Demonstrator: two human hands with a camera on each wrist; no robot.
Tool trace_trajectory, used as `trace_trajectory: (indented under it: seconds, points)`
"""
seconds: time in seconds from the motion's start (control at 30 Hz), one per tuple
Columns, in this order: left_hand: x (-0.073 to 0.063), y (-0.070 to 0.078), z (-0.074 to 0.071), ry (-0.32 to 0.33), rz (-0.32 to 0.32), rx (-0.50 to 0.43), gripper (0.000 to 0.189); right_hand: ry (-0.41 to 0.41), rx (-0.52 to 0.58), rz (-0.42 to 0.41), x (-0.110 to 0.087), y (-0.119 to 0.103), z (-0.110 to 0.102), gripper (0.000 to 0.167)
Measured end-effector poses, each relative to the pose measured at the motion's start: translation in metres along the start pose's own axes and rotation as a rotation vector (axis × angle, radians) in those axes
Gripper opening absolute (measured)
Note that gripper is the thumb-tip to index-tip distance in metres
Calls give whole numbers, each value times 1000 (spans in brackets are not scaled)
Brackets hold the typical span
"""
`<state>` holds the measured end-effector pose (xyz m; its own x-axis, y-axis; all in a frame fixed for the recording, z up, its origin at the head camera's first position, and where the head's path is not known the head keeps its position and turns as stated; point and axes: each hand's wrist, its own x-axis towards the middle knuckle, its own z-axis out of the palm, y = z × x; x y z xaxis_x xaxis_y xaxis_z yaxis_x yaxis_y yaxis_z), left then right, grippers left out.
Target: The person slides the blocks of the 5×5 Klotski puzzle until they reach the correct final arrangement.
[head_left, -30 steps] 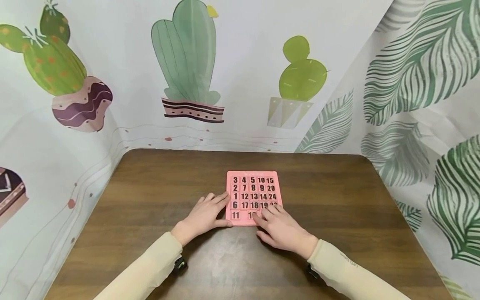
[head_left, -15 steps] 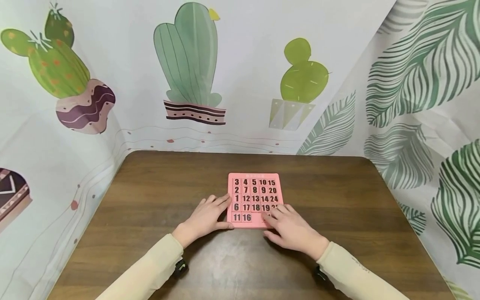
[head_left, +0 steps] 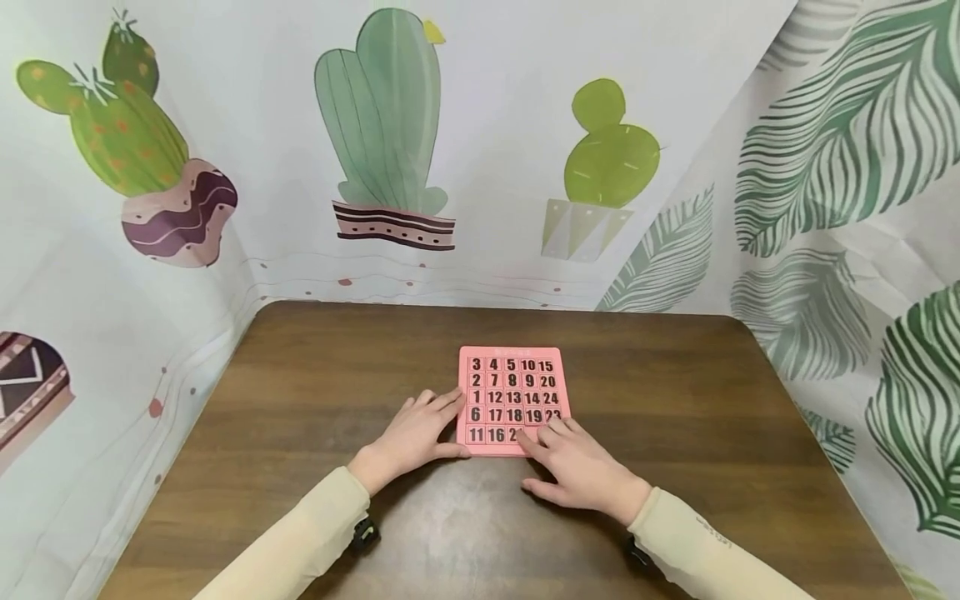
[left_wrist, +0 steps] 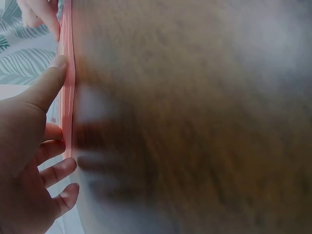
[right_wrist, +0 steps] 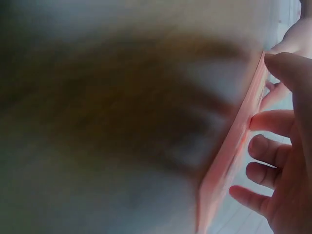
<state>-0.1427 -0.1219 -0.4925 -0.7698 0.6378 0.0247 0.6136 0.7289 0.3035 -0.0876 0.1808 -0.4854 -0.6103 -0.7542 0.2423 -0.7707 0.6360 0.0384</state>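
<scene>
A pink number slide puzzle (head_left: 512, 448) lies flat on the table. Thumb and fingers of my left hand (head_left: 411, 435), spread and fairly straight, touch its left edge and near-left corner. My right hand (head_left: 585, 473) reaches in from the near right. Its index fingertip rests on a bottom-row tile (head_left: 513, 435), whose number is partly covered; tiles 11 and 16 stand left of it. The right thumb lies apart, near the front edge. In the left wrist view, my left thumb (left_wrist: 47, 85) presses the puzzle's pink side. The right wrist view shows my right index finger (right_wrist: 273, 122) at the puzzle.
A brown wood-grain table (head_left: 360, 350) surrounds the puzzle. Behind it and at the sides hangs a white cloth (head_left: 495, 100) printed with cacti and leaves. A dark strap-like device (head_left: 366, 533) sits at my left wrist.
Tile 16 slid left to sit beside 11. My right index finger then shifted right and drew another bottom-row tile left, up against 16. The left hand stays at the puzzle's edge.
</scene>
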Motion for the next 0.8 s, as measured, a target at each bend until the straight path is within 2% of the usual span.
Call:
trace_trajectory:
  seconds: [0.17, 0.33, 0.43, 0.53, 0.67, 0.8]
  points:
    - [1, 2, -1, 7, -4, -9, 88, -38, 16, 22, 0, 4, -5, 58]
    - [0, 1, -1, -3, -2, -11, 89, -52, 67, 102, -22, 18, -12, 63]
    - [0, 1, 0, 0, 0, -18, 89, -60, 57, 149, -36, 24, -14, 62]
    - [0, 1, -2, 3, -3, -8, 89, -67, 42, 160, -43, 26, -13, 61]
    - [-1, 1, 0, -1, 2, 9, 89, -59, 52, 148, -43, 22, -11, 62]
    - [-1, 3, -1, 3, 9, 11, 89, -55, 60, 130, -34, 15, -8, 64]
